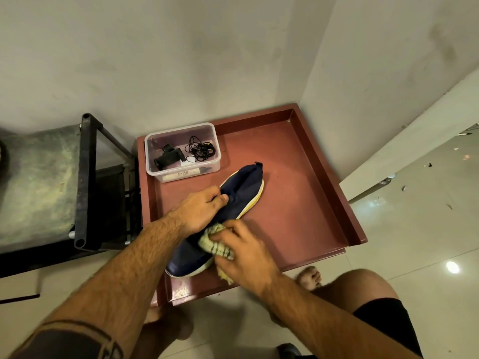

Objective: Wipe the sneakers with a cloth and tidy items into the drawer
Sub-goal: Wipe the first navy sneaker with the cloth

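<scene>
A navy sneaker (243, 189) with a yellow-white sole lies diagonally in the open reddish-brown drawer (298, 182), toe toward me. My left hand (199, 211) grips its upper at the middle, fingers curled over the opening. My right hand (243, 252) holds a crumpled yellowish striped cloth (216, 246) and presses it against the sneaker's side near the toe. The hand looks motion-blurred.
A clear plastic box (181, 174) at the drawer's back left holds tangled black earphones (201, 150), a small black gadget (167, 156) and a marker (188, 173). A dark metal rack (85, 182) stands left of the drawer. Walls close in behind; my knee (363, 288) and bare foot (309, 277) are at right.
</scene>
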